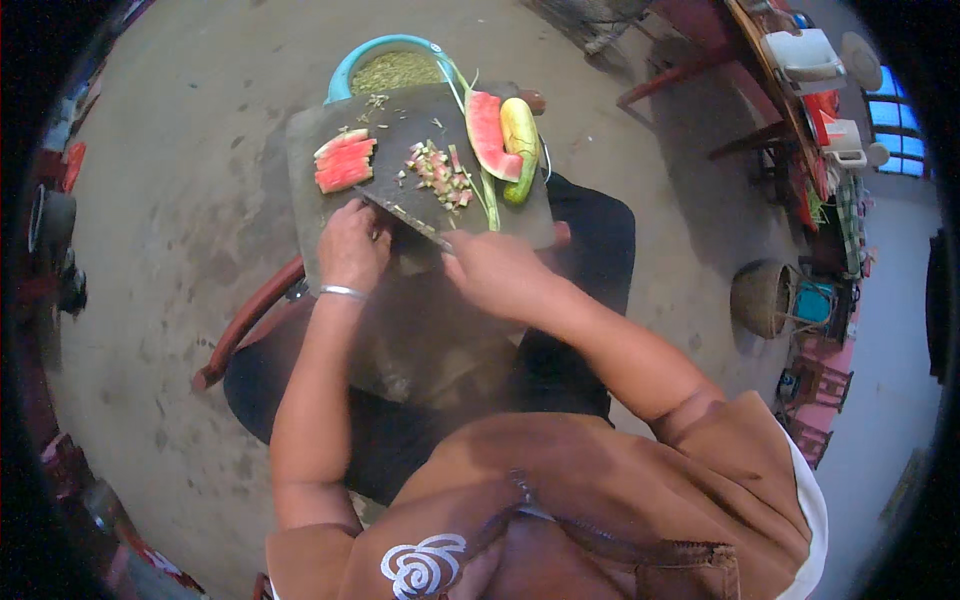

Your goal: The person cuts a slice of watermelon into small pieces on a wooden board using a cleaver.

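Observation:
My right hand grips the handle end of a knife, whose blade slants up and left over the dark cutting board. By the blade's tip is my left hand, fingers curled at the board's near edge; whether it holds something is hidden. Cut red watermelon strips lie just beyond it. Small diced rind pieces are scattered mid-board. On the right rest a curved watermelon piece, a yellow-green cucumber-like vegetable and long pale green stalks.
A blue basin of chopped green bits stands past the board. A curved red wooden piece juts out at the left. At the right are a wooden table bearing containers and a woven basket on the floor.

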Action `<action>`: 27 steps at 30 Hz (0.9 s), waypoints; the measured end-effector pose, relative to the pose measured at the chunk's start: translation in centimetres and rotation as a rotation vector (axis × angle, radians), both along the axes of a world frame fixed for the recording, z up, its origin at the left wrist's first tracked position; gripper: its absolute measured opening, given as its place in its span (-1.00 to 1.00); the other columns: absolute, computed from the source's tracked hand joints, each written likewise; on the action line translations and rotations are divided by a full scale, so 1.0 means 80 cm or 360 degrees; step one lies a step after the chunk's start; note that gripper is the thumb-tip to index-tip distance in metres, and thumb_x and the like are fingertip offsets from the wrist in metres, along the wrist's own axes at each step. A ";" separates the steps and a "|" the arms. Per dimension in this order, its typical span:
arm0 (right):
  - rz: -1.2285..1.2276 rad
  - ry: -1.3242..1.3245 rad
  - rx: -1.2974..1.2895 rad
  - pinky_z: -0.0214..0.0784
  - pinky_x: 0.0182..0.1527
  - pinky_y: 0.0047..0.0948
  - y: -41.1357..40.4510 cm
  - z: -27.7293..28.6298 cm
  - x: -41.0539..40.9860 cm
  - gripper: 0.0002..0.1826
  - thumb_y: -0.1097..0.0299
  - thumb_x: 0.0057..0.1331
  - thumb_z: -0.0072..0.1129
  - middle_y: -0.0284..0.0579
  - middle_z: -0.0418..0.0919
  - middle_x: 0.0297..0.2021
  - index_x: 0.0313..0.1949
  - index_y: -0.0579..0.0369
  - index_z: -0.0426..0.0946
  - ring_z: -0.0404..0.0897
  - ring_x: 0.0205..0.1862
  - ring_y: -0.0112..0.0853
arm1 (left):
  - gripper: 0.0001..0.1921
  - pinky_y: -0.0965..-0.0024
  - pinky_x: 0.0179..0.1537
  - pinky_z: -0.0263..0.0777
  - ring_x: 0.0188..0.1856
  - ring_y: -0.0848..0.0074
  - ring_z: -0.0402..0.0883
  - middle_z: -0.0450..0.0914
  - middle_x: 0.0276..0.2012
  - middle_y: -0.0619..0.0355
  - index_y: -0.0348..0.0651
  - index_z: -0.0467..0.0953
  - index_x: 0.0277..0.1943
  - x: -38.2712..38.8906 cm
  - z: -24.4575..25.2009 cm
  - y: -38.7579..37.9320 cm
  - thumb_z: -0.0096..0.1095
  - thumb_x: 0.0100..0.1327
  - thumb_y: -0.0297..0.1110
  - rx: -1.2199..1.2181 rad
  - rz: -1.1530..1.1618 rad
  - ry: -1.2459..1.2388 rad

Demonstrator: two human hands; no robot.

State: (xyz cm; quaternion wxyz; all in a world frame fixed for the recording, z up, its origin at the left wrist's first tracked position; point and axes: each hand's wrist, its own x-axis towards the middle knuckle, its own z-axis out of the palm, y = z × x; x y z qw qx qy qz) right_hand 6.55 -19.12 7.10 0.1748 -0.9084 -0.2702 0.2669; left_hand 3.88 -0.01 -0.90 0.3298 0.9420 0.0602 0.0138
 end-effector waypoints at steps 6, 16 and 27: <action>-0.0080 -0.0034 -0.0001 0.43 -0.20 0.01 -0.003 -0.009 0.003 -0.70 0.23 0.29 -0.08 0.18 0.57 -0.43 -0.29 0.25 0.46 0.59 -0.31 0.06 | -0.83 0.12 -0.14 0.40 -0.14 0.11 0.50 0.51 -0.30 0.02 -0.23 0.55 -0.32 0.006 0.008 -0.008 0.28 0.00 -0.39 0.0100 -0.0016 -0.0032; -0.0140 -0.0011 0.0205 0.45 -0.23 -0.05 0.000 -0.018 -0.007 -0.77 0.32 0.19 -0.01 0.15 0.61 -0.42 -0.37 0.25 0.52 0.62 -0.32 0.01 | -0.68 0.09 0.03 0.34 -0.04 -0.01 0.45 0.52 -0.10 -0.12 -0.27 0.51 -0.14 -0.008 -0.024 0.005 0.22 -0.04 -0.46 0.0138 -0.0071 -0.0217; -0.0145 -0.0024 0.0293 0.45 -0.25 -0.04 -0.005 -0.021 0.000 -0.77 0.30 0.20 -0.01 0.13 0.59 -0.44 -0.36 0.22 0.52 0.61 -0.34 0.00 | -0.74 0.12 -0.03 0.37 -0.05 0.01 0.46 0.51 -0.10 -0.09 -0.28 0.48 -0.23 -0.003 -0.024 0.003 0.28 -0.02 -0.44 0.0127 0.0008 0.0010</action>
